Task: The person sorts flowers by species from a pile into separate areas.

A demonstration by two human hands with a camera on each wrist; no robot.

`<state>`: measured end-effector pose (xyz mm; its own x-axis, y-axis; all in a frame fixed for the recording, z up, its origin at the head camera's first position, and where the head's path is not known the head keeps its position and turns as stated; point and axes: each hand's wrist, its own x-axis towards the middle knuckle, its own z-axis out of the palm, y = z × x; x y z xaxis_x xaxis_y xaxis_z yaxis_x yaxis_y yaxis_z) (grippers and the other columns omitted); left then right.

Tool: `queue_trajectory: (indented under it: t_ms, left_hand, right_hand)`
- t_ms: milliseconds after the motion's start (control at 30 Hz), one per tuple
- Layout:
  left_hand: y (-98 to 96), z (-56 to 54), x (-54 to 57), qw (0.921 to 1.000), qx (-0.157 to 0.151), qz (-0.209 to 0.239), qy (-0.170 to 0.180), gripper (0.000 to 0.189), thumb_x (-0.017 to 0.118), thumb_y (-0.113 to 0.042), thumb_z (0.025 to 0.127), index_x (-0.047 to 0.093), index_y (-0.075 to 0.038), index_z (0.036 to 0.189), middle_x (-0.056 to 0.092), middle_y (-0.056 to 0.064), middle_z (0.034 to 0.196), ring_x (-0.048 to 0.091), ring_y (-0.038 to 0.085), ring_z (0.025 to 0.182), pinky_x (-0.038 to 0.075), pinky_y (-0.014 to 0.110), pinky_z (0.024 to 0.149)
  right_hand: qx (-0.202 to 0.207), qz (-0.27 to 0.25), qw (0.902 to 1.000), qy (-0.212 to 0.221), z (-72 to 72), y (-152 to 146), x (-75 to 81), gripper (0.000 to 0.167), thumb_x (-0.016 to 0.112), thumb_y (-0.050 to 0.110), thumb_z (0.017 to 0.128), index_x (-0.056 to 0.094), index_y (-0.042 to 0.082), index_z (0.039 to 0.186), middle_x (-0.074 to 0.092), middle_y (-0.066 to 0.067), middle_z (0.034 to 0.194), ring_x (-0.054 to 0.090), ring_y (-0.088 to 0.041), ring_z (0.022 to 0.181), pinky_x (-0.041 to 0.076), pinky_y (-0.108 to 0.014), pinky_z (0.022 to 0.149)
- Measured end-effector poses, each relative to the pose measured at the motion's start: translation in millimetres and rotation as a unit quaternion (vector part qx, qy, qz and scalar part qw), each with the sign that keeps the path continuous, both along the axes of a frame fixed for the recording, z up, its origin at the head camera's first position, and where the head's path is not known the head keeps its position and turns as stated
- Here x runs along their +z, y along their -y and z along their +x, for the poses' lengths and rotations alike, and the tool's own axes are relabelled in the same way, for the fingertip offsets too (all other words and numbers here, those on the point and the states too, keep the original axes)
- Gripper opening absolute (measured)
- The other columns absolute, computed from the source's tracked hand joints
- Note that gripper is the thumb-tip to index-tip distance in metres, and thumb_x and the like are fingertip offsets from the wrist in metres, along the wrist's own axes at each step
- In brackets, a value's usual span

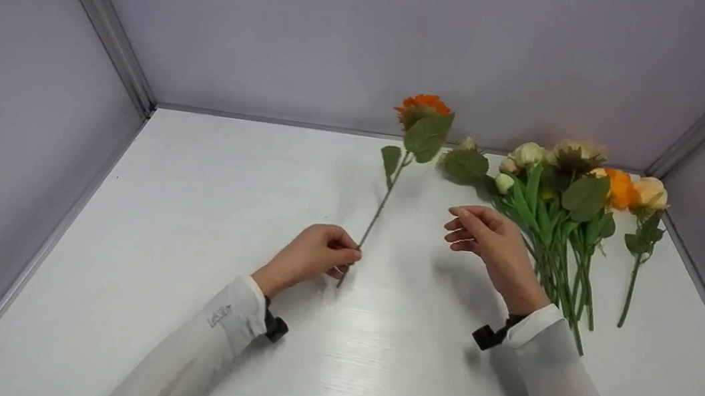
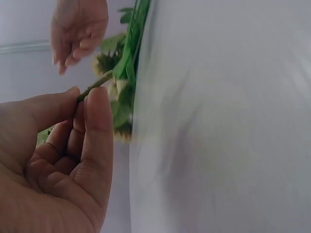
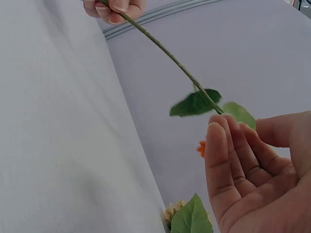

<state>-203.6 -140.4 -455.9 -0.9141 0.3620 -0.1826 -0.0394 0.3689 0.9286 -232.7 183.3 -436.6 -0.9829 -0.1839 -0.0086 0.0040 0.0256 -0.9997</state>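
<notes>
My left hand (image 1: 312,252) pinches an orange artificial sunflower (image 1: 427,108) near the lower end of its thin green stem. The flower head points away toward the back wall, with two leaves below it. Thumb and fingertips meet on the stem (image 2: 95,86) in the left wrist view. My right hand (image 1: 498,246) hovers to the right of that flower, fingers extended and slightly bent, holding nothing. In the right wrist view, its fingertips overlap the stem near a green leaf (image 3: 194,103), while the orange head is mostly hidden behind the fingers.
Right of my right hand lies a bunch of artificial flowers (image 1: 583,213), cream, white and orange, with long green stems. A single peach flower (image 1: 650,194) lies at the far right. The white table (image 1: 227,176) is bounded by pale panels (image 1: 318,39) with metal edges.
</notes>
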Motion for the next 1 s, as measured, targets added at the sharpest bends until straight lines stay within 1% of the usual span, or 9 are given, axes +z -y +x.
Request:
queue_trajectory:
  t_ms: [100, 167, 233, 333, 467, 600, 767, 867, 1000]
  left_hand:
    - [49.4, -2.8, 0.9, 0.9973, 0.046, -0.054, -0.014, 0.020, 0.070, -0.023, 0.100, 0.072, -0.006, 0.111, 0.071, 0.013, 0.103, 0.070, 0.022, 0.088, 0.061, 0.036, 0.076]
    - [84.2, -3.8, 2.5, 0.9916, 0.078, -0.101, -0.021, 0.022, 0.069, -0.023, 0.101, 0.071, -0.005, 0.113, 0.070, 0.013, 0.104, 0.069, 0.023, 0.089, 0.060, 0.036, 0.077]
    - [118.0, -3.7, 4.7, 0.9826, 0.106, -0.150, -0.026, 0.024, 0.066, -0.023, 0.102, 0.070, -0.003, 0.116, 0.070, 0.014, 0.105, 0.069, 0.023, 0.090, 0.059, 0.036, 0.076]
    - [162.5, -1.2, 9.0, 0.9651, 0.142, -0.217, -0.038, 0.027, 0.062, -0.021, 0.104, 0.069, 0.001, 0.118, 0.071, 0.016, 0.104, 0.068, 0.024, 0.086, 0.057, 0.036, 0.073]
    - [205.5, 4.3, 12.0, 0.9455, 0.173, -0.272, -0.048, 0.028, 0.059, -0.020, 0.105, 0.068, 0.004, 0.117, 0.070, 0.016, 0.096, 0.065, 0.023, 0.078, 0.051, 0.036, 0.067]
    - [229.6, 9.0, 10.7, 0.9318, 0.193, -0.303, -0.051, 0.027, 0.058, -0.019, 0.104, 0.068, 0.004, 0.113, 0.070, 0.014, 0.090, 0.062, 0.022, 0.073, 0.049, 0.037, 0.065]
    - [242.9, 12.1, 3.5, 0.9183, 0.210, -0.331, -0.057, 0.025, 0.060, -0.017, 0.101, 0.069, 0.005, 0.108, 0.071, 0.016, 0.091, 0.063, 0.025, 0.074, 0.050, 0.039, 0.064]
    - [247.1, 13.7, -0.8, 0.9149, 0.217, -0.336, -0.052, 0.025, 0.062, -0.017, 0.101, 0.068, 0.006, 0.108, 0.070, 0.019, 0.096, 0.063, 0.027, 0.077, 0.052, 0.039, 0.063]
    - [250.5, 17.0, -2.7, 0.9164, 0.224, -0.329, -0.046, 0.027, 0.062, -0.018, 0.101, 0.066, 0.006, 0.112, 0.068, 0.022, 0.103, 0.064, 0.030, 0.083, 0.052, 0.040, 0.066]
  right_hand:
    - [0.002, 0.002, 1.0000, -0.005, 1.2, -2, 1.5, 0.042, 0.067, 0.037, 0.101, 0.067, 0.003, 0.126, 0.068, -0.017, 0.111, 0.069, -0.029, 0.098, 0.059, -0.036, 0.086]
    - [0.003, 0.001, 1.0000, -0.009, 1.8, -3, 1.9, 0.042, 0.067, 0.036, 0.101, 0.067, 0.002, 0.126, 0.068, -0.017, 0.111, 0.069, -0.029, 0.099, 0.059, -0.036, 0.086]
    - [0.001, 0.001, 1.0000, -0.009, 2.2, -4, 1.9, 0.042, 0.067, 0.036, 0.101, 0.067, 0.002, 0.126, 0.068, -0.017, 0.110, 0.070, -0.029, 0.098, 0.059, -0.036, 0.086]
    - [-0.001, 0.002, 1.0000, -0.008, 2.3, -4, 1.4, 0.043, 0.067, 0.037, 0.100, 0.067, 0.002, 0.126, 0.068, -0.017, 0.110, 0.070, -0.029, 0.099, 0.059, -0.037, 0.086]
    - [0.002, 0.006, 1.0000, -0.006, 2.7, -5, 0.4, 0.043, 0.067, 0.037, 0.101, 0.067, 0.002, 0.126, 0.068, -0.017, 0.111, 0.069, -0.029, 0.100, 0.059, -0.037, 0.086]
    - [0.002, 0.003, 1.0000, -0.005, 2.8, -6, -0.2, 0.043, 0.067, 0.036, 0.101, 0.067, 0.001, 0.126, 0.068, -0.017, 0.111, 0.069, -0.029, 0.100, 0.059, -0.037, 0.086]
    - [0.001, 0.000, 1.0000, -0.007, 1.7, -5, -0.9, 0.043, 0.068, 0.036, 0.100, 0.067, 0.001, 0.125, 0.069, -0.016, 0.110, 0.070, -0.028, 0.099, 0.059, -0.036, 0.086]
    - [0.006, -0.001, 1.0000, -0.005, 0.4, -4, -1.4, 0.043, 0.068, 0.036, 0.100, 0.067, 0.001, 0.125, 0.069, -0.016, 0.110, 0.070, -0.028, 0.099, 0.059, -0.037, 0.086]
    - [0.009, 0.001, 1.0000, -0.003, -1.4, -2, -1.1, 0.042, 0.067, 0.035, 0.101, 0.067, 0.001, 0.125, 0.069, -0.016, 0.110, 0.070, -0.028, 0.100, 0.059, -0.037, 0.086]
